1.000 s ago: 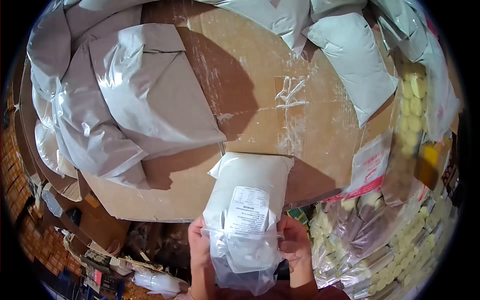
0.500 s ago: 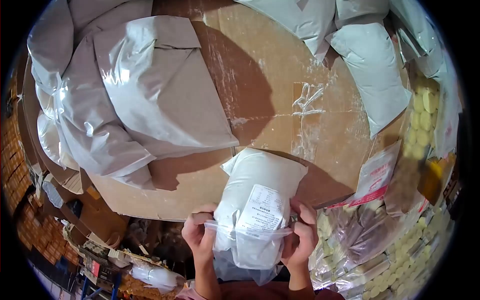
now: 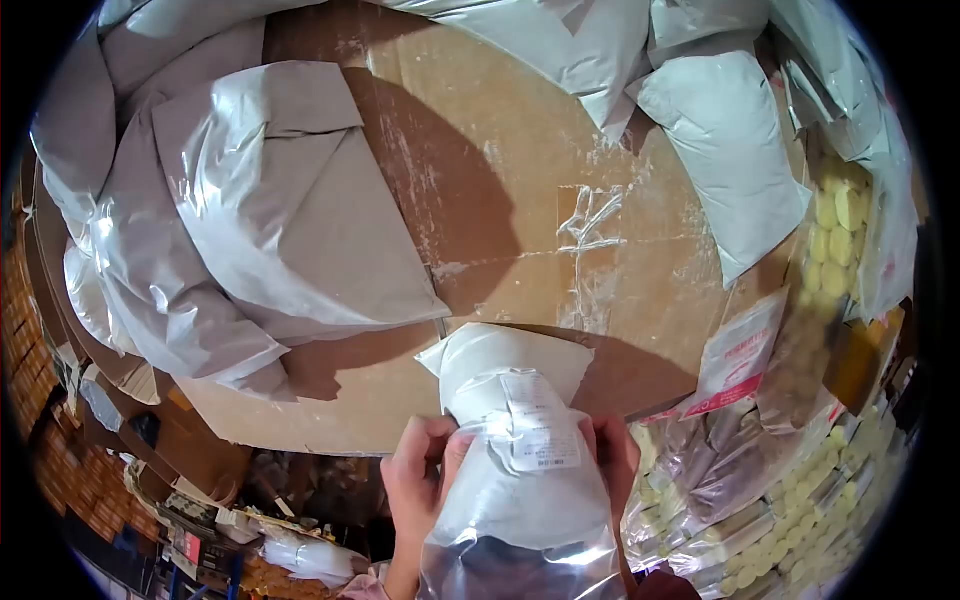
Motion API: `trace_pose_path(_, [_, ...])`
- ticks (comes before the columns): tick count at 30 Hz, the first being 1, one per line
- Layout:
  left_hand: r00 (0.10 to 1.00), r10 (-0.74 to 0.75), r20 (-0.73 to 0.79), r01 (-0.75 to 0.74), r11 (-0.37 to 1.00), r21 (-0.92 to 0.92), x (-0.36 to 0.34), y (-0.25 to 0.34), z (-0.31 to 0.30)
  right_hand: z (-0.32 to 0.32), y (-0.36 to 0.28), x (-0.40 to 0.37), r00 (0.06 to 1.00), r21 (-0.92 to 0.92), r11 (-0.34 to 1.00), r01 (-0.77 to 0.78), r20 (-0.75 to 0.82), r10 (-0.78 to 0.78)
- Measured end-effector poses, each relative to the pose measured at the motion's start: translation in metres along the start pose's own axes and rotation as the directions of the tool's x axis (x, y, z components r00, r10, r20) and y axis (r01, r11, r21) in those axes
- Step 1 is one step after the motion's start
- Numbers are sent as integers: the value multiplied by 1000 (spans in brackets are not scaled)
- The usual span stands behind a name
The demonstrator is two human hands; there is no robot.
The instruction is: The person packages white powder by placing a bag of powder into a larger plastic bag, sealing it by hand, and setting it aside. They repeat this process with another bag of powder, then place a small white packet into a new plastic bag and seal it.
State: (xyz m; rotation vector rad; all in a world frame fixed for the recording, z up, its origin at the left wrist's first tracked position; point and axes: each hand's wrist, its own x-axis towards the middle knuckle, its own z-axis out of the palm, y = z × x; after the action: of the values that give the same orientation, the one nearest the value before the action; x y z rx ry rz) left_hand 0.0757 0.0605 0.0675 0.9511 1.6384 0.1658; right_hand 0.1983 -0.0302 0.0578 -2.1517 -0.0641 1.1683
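A plump white bag of powder or something like it point(image 3: 508, 352) lies at the near edge of the cardboard, its far end flat and uncovered. A clear plastic bag point(image 3: 520, 560) surrounds its near part and stretches toward me, shiny at the bottom of the view. Through the film shows a printed label point(image 3: 545, 432), creased and blurred. My left hand point(image 3: 415, 480) grips the clear bag's left side with curled fingers. On the right side, my right hand point(image 3: 615, 460) is closed on the same bag, its fingertips partly hidden behind it.
Large whitish plastic bags point(image 3: 280, 220) are heaped at the left of the cardboard surface point(image 3: 480, 200). Another filled white bag point(image 3: 730, 160) lies at the right. Beyond the right edge are clear packs of pale yellow round pieces point(image 3: 790, 520). Cardboard boxes point(image 3: 190, 440) stand lower left.
The clear bag has been drawn farther up over the white bag, and its loose end now rises toward me. Both hands have moved slightly away from me along its sides.
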Motion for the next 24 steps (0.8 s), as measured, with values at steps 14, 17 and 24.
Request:
trace_pose_path(14, [934,-287,214,350,608,-712,-24,-98,13,8,11,-17,820,726,411,-552,382,426])
trace_pose_path(17, [988,-96,125,157,644,-749,-2,-82,11,4,38,-6,964,550,803,-229,243,108])
trace_pose_path(24, [811,583,-54,-585,811,-31,15,-46,-1,7,18,15,880,113,875,472,-117,-460])
